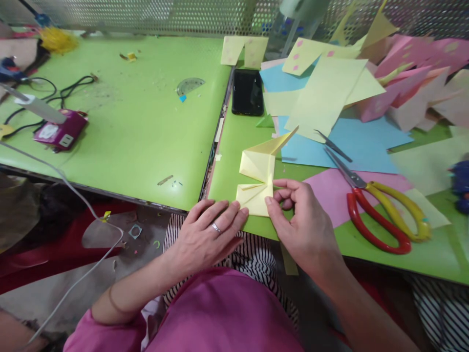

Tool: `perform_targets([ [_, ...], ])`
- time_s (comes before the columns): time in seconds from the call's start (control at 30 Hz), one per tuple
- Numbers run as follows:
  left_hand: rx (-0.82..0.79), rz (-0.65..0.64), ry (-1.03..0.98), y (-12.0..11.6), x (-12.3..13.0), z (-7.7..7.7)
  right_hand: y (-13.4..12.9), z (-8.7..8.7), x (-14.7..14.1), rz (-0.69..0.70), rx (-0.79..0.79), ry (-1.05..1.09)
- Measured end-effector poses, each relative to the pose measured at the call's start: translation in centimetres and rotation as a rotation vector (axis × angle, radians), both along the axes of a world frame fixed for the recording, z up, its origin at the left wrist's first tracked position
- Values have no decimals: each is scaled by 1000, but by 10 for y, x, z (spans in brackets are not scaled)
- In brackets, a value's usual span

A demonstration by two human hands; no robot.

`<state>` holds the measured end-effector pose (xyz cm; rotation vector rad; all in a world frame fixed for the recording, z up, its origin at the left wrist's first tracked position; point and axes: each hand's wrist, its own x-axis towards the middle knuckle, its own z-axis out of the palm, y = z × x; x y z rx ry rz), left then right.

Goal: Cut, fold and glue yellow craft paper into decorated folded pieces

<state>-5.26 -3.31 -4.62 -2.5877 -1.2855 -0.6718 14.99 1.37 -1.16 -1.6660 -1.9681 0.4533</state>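
A folded piece of pale yellow paper (258,164) lies on the green table near its front edge, with one pointed flap sticking up toward the back right. My right hand (300,220) pinches the paper's lower right edge between thumb and fingers. Flat at the table edge, my left hand (212,227) has its fingers stretched out, their tips touching the paper's lower left corner. A ring sits on one of its fingers. Right of my right hand lie scissors (361,183) with one red and one yellow handle, on pink paper (322,188).
Tweezers (333,145) rest on blue paper (304,149). A black phone (247,92) lies behind the folded paper. Cut and folded papers (399,88) pile up at the back right. On the left are a protractor (190,85), a purple power adapter (60,129) and cables.
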Motion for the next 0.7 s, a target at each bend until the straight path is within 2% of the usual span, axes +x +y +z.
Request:
perform_targets([
  [0.1, -8, 1, 6, 0, 4, 4, 1, 0, 0, -5, -11, 8],
  [0.27, -54, -75, 104, 4, 10, 18, 2, -2, 0, 9, 9, 19],
  [0.4, -73, -39, 181, 6, 17, 27, 2, 1, 1, 17, -23, 38],
  [0.57, -74, -40, 162, 6, 21, 24, 7, 12, 5, 38, -171, 95],
  [0.7, -64, -39, 160, 5, 19, 21, 11, 13, 6, 40, -184, 102],
])
